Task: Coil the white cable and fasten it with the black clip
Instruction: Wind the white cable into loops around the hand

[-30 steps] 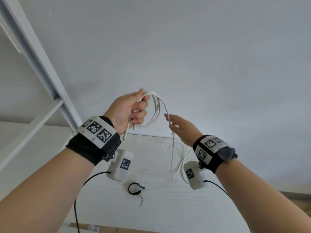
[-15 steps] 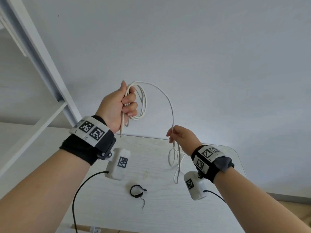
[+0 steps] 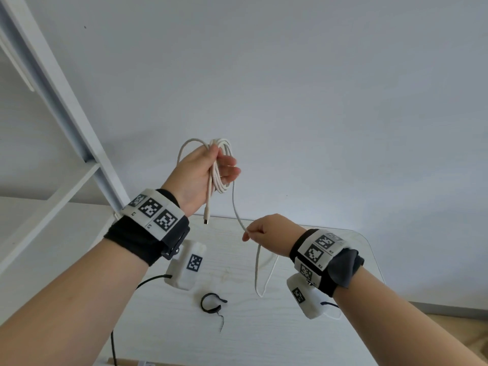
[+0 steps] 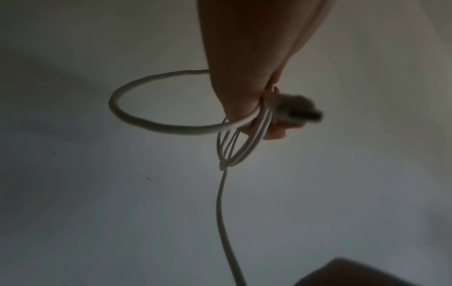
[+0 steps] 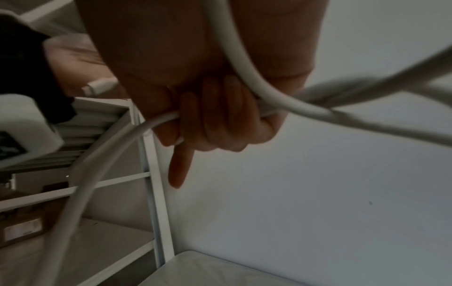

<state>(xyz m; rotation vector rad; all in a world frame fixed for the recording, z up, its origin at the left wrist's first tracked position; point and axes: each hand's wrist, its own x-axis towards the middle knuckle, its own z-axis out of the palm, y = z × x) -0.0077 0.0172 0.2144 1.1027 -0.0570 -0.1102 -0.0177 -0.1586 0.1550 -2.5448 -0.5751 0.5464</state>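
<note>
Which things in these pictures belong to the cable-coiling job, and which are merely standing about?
Part of the job:
- white cable, its loops held in the left hand
- right hand, pinching the loose run of the cable
- black clip, lying untouched on the table

Just there:
- white shelf frame
- wall

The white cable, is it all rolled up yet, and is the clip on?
Partly. Several loops of the white cable already sit bunched in the left hand, one plug end dangling. The right hand grips the loose stretch, and a tail below it is not yet wound. The black clip lies open on the table, not yet used.
</note>
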